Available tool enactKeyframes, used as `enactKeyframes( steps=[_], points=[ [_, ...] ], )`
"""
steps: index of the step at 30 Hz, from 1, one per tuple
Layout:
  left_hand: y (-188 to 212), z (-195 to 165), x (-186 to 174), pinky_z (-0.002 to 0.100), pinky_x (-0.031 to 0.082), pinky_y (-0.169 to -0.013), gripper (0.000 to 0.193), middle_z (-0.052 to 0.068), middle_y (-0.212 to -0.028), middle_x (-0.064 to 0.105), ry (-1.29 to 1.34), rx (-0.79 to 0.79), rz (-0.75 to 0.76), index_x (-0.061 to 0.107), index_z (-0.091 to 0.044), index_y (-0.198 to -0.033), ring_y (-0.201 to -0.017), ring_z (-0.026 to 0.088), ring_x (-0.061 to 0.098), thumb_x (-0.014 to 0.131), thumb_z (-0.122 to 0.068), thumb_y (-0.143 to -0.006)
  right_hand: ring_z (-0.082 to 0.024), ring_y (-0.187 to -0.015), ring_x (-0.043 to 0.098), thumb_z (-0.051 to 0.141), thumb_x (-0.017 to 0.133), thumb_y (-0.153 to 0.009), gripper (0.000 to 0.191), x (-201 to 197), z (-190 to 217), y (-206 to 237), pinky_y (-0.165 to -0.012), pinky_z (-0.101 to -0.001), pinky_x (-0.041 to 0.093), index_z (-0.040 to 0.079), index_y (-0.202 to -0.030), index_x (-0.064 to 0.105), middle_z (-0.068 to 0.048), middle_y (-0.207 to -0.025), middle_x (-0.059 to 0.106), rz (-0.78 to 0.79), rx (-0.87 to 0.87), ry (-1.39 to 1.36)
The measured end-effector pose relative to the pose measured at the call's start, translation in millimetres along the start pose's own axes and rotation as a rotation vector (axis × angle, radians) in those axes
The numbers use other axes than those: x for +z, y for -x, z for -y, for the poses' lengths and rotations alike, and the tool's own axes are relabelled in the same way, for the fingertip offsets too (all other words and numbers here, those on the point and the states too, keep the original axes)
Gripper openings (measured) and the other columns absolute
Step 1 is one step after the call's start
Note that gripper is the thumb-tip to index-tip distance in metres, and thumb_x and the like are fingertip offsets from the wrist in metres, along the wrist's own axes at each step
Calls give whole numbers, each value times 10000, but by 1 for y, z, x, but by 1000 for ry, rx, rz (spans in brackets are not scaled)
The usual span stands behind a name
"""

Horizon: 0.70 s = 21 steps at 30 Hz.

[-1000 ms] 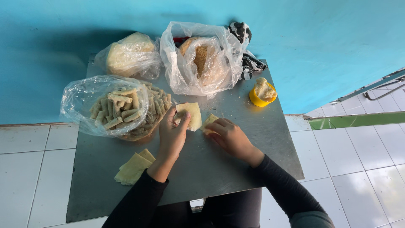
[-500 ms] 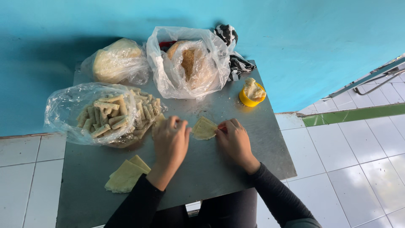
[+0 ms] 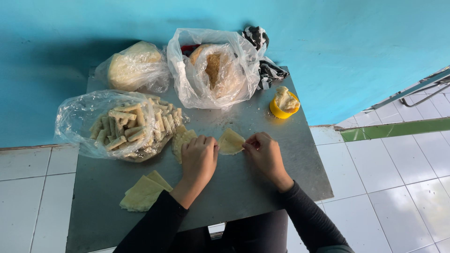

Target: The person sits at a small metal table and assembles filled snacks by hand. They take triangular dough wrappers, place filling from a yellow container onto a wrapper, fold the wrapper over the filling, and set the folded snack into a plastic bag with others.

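My left hand [image 3: 199,159] and my right hand [image 3: 265,152] both pinch a thin pale yellow wrapper sheet [image 3: 230,142] that lies folded on the grey metal table [image 3: 262,187]. The left fingers press its left edge, the right fingers hold its right corner. Several more flat wrappers [image 3: 182,139] lie just left of my left hand. A stack of wrappers [image 3: 143,193] sits near the front left of the table. A clear bag of several rolled pale sticks [image 3: 124,125] rests at the left.
At the back stand a clear bag with a brownish filling [image 3: 213,70], a bag holding a pale round mass [image 3: 132,70] and a black-and-white cloth [image 3: 267,65]. A small yellow cup of paste [image 3: 284,104] is at the right. White floor tiles surround the table under a blue wall.
The wrapper went from lifted near the rolls to lying between both hands at the table's middle. Both hands now pinch its edges.
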<state>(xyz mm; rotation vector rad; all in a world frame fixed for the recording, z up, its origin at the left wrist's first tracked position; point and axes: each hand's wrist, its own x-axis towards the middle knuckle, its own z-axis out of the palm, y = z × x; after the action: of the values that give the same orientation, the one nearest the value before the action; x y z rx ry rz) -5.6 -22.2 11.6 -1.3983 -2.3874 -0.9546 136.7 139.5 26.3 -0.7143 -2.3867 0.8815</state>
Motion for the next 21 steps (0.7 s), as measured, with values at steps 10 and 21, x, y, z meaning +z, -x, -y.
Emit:
enactKeyframes(
  steps=[10,21],
  points=[
    [3,-5,-5,406,416,-739,87,25,-797,642,48,31,-6,656,-120,-852,-744,235,633,737,-150,-850,-69,-685,649,100,728,-881,136,1,-4,0,-636,-266,546,-3,-938,661,-36,-783,710,65,175,-229],
    [4,-7,-5,413,417,-765,120,36,-794,637,-40,43,18,639,-118,-820,-770,248,631,749,-166,-833,-110,-724,712,104,728,-897,139,9,2,1,-668,-269,574,-8,-977,705,-80,-825,753,-5,55,-122]
  ],
)
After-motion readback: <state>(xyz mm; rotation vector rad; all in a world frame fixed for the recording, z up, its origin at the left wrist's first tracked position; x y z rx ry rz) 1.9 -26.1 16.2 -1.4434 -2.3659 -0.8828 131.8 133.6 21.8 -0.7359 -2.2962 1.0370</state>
